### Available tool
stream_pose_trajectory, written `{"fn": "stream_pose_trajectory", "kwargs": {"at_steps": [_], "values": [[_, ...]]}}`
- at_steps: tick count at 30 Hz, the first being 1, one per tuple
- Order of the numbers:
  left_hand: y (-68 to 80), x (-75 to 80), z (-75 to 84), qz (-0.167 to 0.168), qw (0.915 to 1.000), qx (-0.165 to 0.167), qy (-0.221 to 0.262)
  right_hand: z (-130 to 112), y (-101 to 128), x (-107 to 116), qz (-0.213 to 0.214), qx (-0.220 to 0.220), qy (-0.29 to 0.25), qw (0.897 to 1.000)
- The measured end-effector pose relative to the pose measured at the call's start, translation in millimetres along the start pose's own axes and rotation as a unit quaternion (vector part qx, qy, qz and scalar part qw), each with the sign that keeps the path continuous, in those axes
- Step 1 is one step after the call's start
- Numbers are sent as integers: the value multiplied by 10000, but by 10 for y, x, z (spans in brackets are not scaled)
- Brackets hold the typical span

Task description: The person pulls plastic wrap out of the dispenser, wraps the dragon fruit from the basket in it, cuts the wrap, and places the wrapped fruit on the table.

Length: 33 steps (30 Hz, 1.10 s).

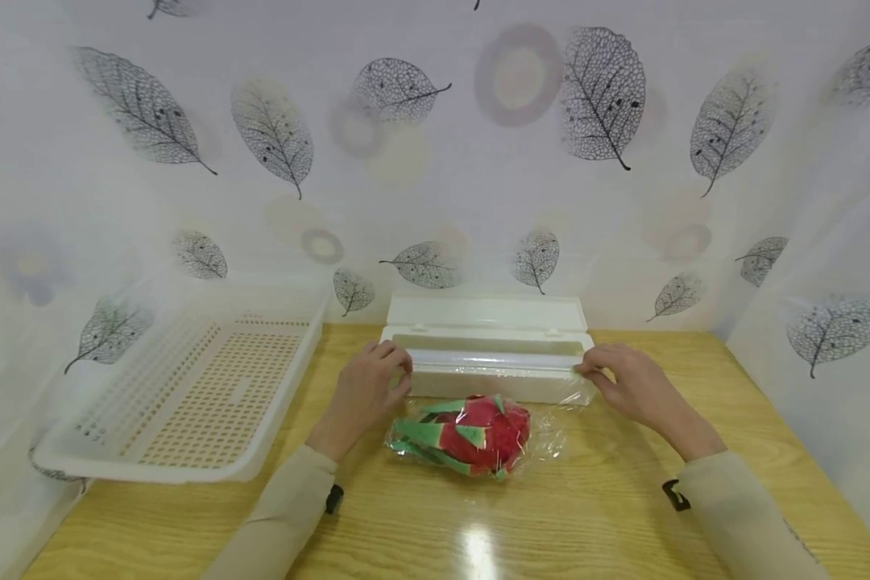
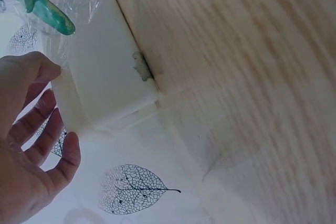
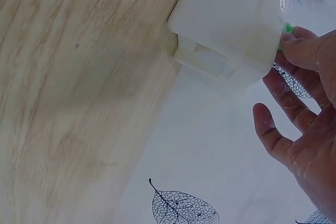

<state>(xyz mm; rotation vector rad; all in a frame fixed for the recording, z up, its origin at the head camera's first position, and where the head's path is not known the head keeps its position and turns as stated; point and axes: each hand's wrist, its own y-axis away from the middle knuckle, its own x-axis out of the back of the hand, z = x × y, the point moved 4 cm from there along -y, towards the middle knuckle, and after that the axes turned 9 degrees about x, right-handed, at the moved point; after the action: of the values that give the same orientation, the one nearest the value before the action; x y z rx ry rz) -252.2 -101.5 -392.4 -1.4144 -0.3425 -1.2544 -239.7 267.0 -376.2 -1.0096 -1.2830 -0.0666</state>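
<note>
Two hands are working at one white cling-film dispenser (image 1: 487,354) on the wooden desk (image 1: 623,515). We are seeing our left hand (image 1: 366,391) at the dispenser's left end and our right hand (image 1: 631,383) at its right end. Each hand is pinching a corner of the one clear film sheet (image 1: 551,439) between thumb and forefinger, right against the box, while the other fingers are lying loosely spread, as both wrist views are showing.

One dispenser is lying with its lid open toward the wall, its long axis running left to right across the desk, parallel to the desk's far edge. The film is coming out of its front toward us.

One dragon fruit (image 1: 471,435), red with green scales, is lying just in front of the dispenser, between our hands and under the film. Its long axis is also running roughly left to right, slightly tilted, with its green tips pointing left.

One white perforated basket (image 1: 188,387) is sitting at the left, well apart from the fruit, tilted against the leaf-patterned curtain (image 1: 602,97).
</note>
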Motion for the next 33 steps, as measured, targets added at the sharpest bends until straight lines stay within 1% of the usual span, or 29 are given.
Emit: {"fn": "stream_pose_trajectory", "kwargs": {"at_steps": [11, 19, 25, 33], "values": [[-15, 25, -4, -75, 9999, 111, 7, 5, -30, 39, -120, 42, -65, 9999], [-5, 38, -3, -77, 9999, 112, 29, 12, -24, 40, -127, 24, 10, 9999], [-3, 34, -14, -67, 9999, 112, 36, -3, -27, 40, -131, 35, 167, 9998], [2, 29, -27, -92, 9999, 100, 78, -16, -17, 49, -277, -219, 315, 9989]]}}
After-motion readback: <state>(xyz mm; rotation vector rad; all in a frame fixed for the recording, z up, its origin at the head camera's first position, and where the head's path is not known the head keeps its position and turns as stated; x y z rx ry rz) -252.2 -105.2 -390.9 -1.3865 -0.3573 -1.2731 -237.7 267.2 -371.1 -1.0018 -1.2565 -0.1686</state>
